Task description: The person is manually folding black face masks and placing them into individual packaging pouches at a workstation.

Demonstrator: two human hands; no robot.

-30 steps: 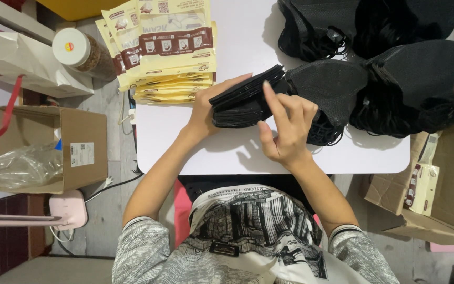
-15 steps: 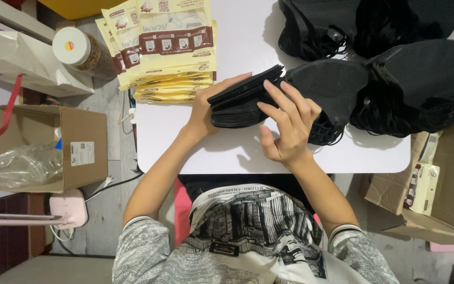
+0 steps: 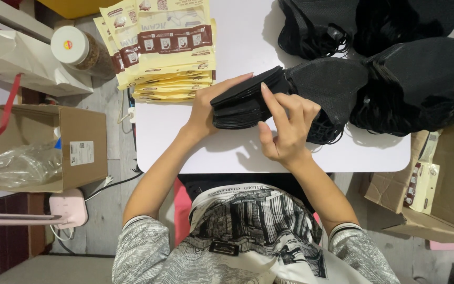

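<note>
Head view: our left hand [image 3: 206, 113] grips the mask stack [image 3: 245, 100] on the worktop [image 3: 185, 147]; right fingers [image 3: 277, 108], spread, touch its top. A loose grip could fan the stack.

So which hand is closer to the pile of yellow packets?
Left. The left hand grips the end of the black mask stack just below the yellow packets. The right hand fingers the stack's other side, farther from them.

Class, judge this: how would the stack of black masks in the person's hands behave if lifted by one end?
The stack of black masks probably sags and fans apart: its thin layers already splay. It looks light, though loose ear loops could snag nearby piles.
</note>
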